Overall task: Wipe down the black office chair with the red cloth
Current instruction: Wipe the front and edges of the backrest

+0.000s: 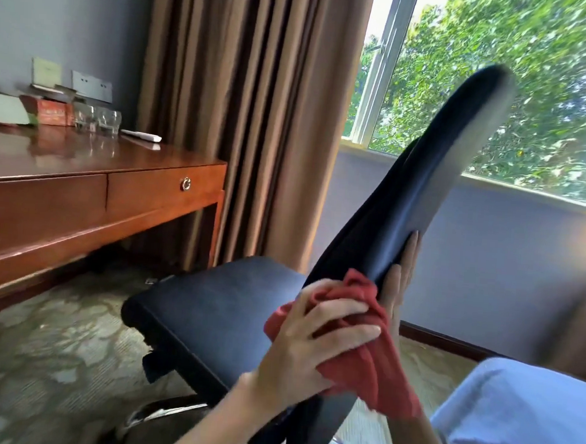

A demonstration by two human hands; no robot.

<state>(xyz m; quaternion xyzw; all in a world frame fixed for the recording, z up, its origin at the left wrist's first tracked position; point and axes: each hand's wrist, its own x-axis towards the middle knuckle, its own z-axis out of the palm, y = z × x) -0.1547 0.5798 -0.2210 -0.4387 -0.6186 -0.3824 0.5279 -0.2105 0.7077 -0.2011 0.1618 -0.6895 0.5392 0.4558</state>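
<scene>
The black office chair stands in the middle of the head view, its seat (218, 306) towards the desk and its backrest (423, 195) leaning up and to the right, blurred at the top. My left hand (312, 339) clutches the bunched red cloth (378, 374) and presses it against the lower edge of the backrest, where it meets the seat. My right hand (399, 276) reaches up behind the cloth and grips the backrest's rear edge, fingers flat along it. Part of the cloth hangs down over my right forearm.
A wooden desk (81, 188) stands at the left with drinking glasses (99, 120), a red box (51, 115) and a white remote (140, 136) on it. Brown curtains (251, 99) and a window (533, 82) lie behind. The chair's chrome base (167, 409) rests on patterned carpet.
</scene>
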